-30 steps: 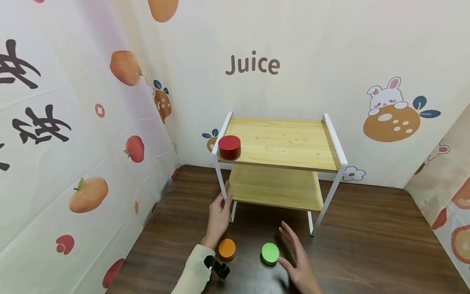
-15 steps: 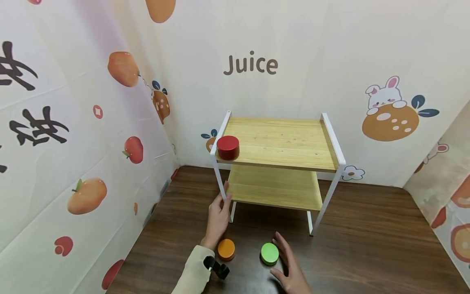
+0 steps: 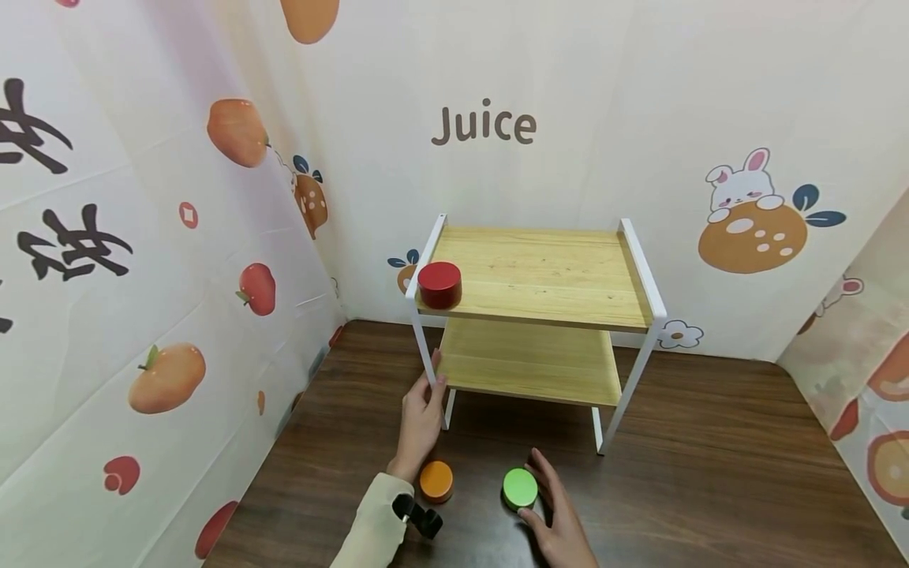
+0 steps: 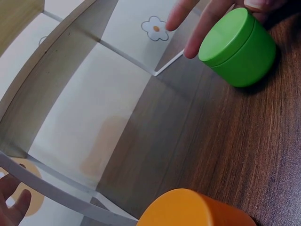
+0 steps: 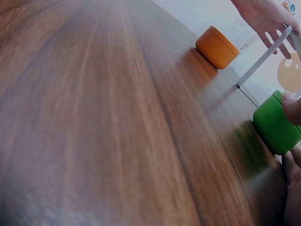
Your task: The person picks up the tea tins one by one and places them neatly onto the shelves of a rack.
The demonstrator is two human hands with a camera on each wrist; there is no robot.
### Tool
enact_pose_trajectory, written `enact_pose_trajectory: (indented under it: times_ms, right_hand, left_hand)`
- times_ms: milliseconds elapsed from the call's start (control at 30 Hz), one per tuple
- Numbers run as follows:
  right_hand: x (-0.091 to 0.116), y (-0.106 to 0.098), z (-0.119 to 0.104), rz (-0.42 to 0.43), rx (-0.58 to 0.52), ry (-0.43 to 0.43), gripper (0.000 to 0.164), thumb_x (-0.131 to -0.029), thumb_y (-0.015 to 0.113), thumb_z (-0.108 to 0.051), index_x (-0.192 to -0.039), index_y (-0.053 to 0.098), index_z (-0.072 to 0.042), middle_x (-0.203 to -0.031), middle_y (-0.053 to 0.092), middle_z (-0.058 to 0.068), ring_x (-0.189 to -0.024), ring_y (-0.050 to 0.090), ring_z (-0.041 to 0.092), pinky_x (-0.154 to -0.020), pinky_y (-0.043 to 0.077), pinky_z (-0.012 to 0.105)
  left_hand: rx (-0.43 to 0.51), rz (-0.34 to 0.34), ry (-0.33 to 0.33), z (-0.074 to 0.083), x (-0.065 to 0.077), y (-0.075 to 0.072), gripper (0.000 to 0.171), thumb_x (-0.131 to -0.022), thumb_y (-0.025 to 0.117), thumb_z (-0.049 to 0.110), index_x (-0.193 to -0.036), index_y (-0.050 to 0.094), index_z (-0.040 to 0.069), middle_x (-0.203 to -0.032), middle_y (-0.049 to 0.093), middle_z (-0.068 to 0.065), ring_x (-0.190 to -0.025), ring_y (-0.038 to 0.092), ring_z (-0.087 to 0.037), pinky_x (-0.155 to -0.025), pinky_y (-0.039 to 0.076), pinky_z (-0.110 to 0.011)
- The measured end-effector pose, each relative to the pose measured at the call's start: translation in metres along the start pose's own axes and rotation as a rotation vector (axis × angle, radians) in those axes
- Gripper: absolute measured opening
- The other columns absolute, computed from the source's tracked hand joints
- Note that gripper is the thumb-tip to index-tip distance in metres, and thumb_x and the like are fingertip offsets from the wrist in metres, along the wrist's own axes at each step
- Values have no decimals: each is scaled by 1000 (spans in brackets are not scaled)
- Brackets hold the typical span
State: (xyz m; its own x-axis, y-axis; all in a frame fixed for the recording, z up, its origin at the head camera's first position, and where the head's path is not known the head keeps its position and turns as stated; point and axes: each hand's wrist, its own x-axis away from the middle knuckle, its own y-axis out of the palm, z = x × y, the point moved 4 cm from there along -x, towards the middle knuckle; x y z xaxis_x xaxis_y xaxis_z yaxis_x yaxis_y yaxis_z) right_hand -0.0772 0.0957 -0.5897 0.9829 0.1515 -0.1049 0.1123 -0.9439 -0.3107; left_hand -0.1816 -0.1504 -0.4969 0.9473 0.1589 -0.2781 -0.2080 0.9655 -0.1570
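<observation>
My left hand [image 3: 420, 418] holds the left front leg of a two-tier shelf rack [image 3: 547, 276] with white metal sides and pale wooden boards. The thumb lies in front of the leg, the fingers behind it. At the lower middle, my right hand [image 3: 557, 517] curves around the right side of a small green lidded canister [image 3: 521, 488] standing on the table. In the right wrist view, its thumb [image 5: 290, 104] lies against the green canister near the lid. Beside my left forearm stands a matching orange canister [image 3: 436, 481]. A red canister [image 3: 439, 285] occupies the top board's front left corner.
The dark wood table [image 3: 724, 465] extends to both sides of the rack. Behind it hangs a pale backdrop [image 3: 596, 118] printed with fruit, rabbits and "Juice", and a similar sheet closes off the left. A black strap device [image 3: 417, 517] sits on my left wrist.
My right hand has moved left and closer around the green canister, its thumb now against it. My left hand stays on the rack's leg. The canisters have not moved.
</observation>
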Motion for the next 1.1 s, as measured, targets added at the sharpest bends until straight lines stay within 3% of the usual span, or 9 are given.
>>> enact_pose_trajectory:
  times_ms: [100, 233, 400, 500, 633, 800, 1100]
  right_hand:
    - [0, 0, 0, 1, -5, -9, 94, -87, 77, 10, -166, 29, -6, -166, 41, 21, -139, 53, 1, -109, 40, 8]
    - [0, 1, 1, 9, -28, -30, 93, -87, 76, 11, -166, 29, -5, -166, 40, 22, -138, 53, -1, -108, 39, 6]
    - [1, 2, 0, 26, -3, -42, 93, -87, 77, 9, -166, 30, -6, -165, 43, 20, -139, 58, 20, -109, 40, 7]
    - [1, 2, -2, 32, 33, -17, 93, -87, 78, 9, -166, 31, -8, -163, 48, 15, -140, 57, 32, -110, 46, 15]
    - [2, 1, -3, 25, 87, 23, 92, -89, 77, 7, -166, 30, -12, -158, 56, 8, -140, 57, 31, -111, 50, 26]
    - [3, 0, -3, 26, 120, 30, 85, -90, 77, 4, -163, 38, -13, -151, 63, 1, -142, 56, 30, -113, 47, 22]
    - [3, -2, -1, 31, 211, 41, 65, -94, 79, -11, -153, 55, -17, -148, 63, -4, -138, 59, 31, -111, 48, 56]
  left_hand:
    - [-1, 2, -3, -1, 1, 0, 46, -113, 52, 34, -156, 53, 18, -163, 49, 7, -146, 50, -17, -109, 50, -45]
    - [13, 4, -5, -1, 2, -1, 46, -112, 52, 34, -156, 54, 17, -163, 49, 7, -149, 48, -18, -113, 47, -48]
    - [21, 4, -3, -1, 1, -1, 46, -112, 52, 33, -155, 54, 15, -163, 48, 6, -152, 44, -18, -119, 41, -53]
    - [21, 1, -7, 0, 1, -1, 47, -112, 52, 34, -155, 54, 15, -164, 48, 6, -152, 44, -19, -119, 42, -51]
    - [19, -6, -12, 0, 1, 0, 47, -113, 52, 35, -155, 54, 15, -164, 48, 6, -152, 44, -19, -118, 43, -48]
    - [8, -14, -16, 1, 1, 1, 48, -113, 51, 36, -157, 52, 16, -165, 47, 5, -151, 45, -18, -117, 44, -48]
    - [-4, -11, -19, -2, 0, 0, 47, -113, 52, 34, -157, 52, 17, -165, 47, 4, -148, 47, -16, -114, 47, -44]
